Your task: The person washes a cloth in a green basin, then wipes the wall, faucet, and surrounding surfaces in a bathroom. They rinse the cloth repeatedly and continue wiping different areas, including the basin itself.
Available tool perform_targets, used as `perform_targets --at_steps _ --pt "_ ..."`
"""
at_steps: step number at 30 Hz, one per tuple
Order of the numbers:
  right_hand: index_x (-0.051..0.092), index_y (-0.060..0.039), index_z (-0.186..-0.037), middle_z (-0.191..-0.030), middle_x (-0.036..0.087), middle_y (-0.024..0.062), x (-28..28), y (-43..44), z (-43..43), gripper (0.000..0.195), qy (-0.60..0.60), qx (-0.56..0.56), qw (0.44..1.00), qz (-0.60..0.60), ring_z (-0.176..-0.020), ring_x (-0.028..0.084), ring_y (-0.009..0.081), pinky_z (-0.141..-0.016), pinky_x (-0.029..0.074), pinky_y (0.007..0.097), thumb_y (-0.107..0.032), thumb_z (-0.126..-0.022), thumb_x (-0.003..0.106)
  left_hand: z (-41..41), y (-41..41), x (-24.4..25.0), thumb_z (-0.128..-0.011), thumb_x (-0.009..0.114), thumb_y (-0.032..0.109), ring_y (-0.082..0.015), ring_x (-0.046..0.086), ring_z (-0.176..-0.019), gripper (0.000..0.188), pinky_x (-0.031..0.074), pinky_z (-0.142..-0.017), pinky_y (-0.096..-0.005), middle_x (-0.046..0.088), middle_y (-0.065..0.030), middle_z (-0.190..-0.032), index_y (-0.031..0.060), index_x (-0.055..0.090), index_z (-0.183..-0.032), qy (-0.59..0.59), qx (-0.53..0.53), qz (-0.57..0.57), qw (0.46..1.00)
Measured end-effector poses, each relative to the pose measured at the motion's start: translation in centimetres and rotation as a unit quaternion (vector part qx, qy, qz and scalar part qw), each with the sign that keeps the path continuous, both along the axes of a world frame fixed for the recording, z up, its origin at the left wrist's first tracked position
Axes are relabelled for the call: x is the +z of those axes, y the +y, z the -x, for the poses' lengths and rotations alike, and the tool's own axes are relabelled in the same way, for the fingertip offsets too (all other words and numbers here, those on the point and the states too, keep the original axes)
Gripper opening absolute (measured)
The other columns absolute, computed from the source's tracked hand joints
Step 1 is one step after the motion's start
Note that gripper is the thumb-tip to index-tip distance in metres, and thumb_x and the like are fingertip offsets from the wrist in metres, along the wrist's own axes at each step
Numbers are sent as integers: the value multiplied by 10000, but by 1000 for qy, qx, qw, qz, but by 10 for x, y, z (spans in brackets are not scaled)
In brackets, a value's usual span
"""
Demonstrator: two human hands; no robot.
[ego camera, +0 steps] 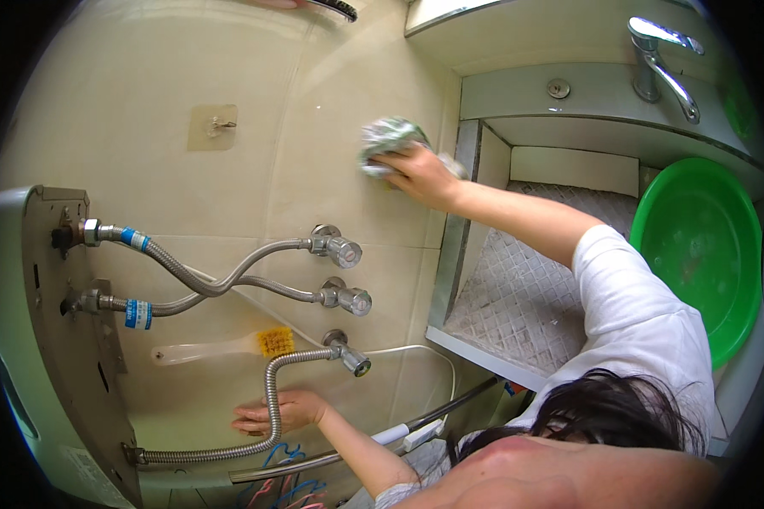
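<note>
My right hand [420, 175] presses a crumpled grey, white and green cloth [388, 143] against the beige tiled wall [331, 184]; cloth and fingertips are motion-blurred. Lower down, my left hand [286, 410] lies near the wall with fingers extended and nothing held. A corrugated metal hose [271, 388] crosses in front of its fingers. Whether the palm touches the wall is hard to tell. Just above that hand is a brush [229, 348] with a pale handle and yellow bristles, its bristle end beside an angle valve [350, 356].
Braided hoses [210, 286] link two valves [344, 251] to a wall-mounted appliance [63, 318]. A clear adhesive hook [216, 126] is on the wall. Rightward are a tiled sink [516, 299], chrome faucet [646, 70] and green plastic basin [694, 254]. A metal rail [293, 467] has hangers [286, 490] below.
</note>
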State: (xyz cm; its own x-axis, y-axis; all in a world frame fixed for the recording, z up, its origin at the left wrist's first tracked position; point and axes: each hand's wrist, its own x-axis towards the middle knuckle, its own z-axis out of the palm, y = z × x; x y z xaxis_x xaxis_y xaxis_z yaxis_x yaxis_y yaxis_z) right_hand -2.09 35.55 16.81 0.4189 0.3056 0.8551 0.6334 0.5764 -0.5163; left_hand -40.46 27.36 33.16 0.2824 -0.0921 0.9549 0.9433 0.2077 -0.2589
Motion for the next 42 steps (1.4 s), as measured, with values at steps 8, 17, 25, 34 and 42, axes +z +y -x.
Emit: perform_targets --at_steps 8,17,25,34,42 --pt "605 -21 -999 -1021 602 132 172 51 -38 248 -16 -151 965 -213 -1021 528 320 -878 455 415 -132 -778 617 -1 -4 2 -994 315 366 -471 325 -1293 525 280 -1032 -575 315 -265 -1434 6 405 -1365 -11 -6 10 1000" --pt "583 -33 -1136 -1075 595 184 41 39 -31 298 82 -149 985 -28 -1010 515 372 -902 402 434 -133 -864 513 -2 -5 -1 -975 347 348 -448 409 -1225 489 337 -978 -556 404 -265 -1358 16 456 -1317 -15 -10 -12 1000" --pt "606 -47 -1105 -1038 632 184 106 -8 1 296 43 21 994 -93 -912 610 363 -796 496 403 -80 -811 598 -4 -2 1 -968 329 373 -429 374 -1277 513 326 -970 -538 365 -251 -1408 38 449 -1337 -52 -45 11 998" --pt "623 -40 -1062 -898 622 200 338 3 29 249 -10 22 960 -278 -900 595 366 -821 470 381 -80 -833 533 2 -6 -2 -964 338 410 -390 351 -1319 540 285 -991 -525 357 -247 -1422 39 440 -1344 -70 -53 27 996" --pt "578 -77 -1053 -1200 516 126 165 8 43 335 -266 9 961 -81 -1141 479 313 -937 444 404 -61 -725 643 1 -8 -7 -965 338 388 -391 334 -1330 526 273 -987 -546 352 -242 -1425 43 428 -1352 -86 -55 40 994"
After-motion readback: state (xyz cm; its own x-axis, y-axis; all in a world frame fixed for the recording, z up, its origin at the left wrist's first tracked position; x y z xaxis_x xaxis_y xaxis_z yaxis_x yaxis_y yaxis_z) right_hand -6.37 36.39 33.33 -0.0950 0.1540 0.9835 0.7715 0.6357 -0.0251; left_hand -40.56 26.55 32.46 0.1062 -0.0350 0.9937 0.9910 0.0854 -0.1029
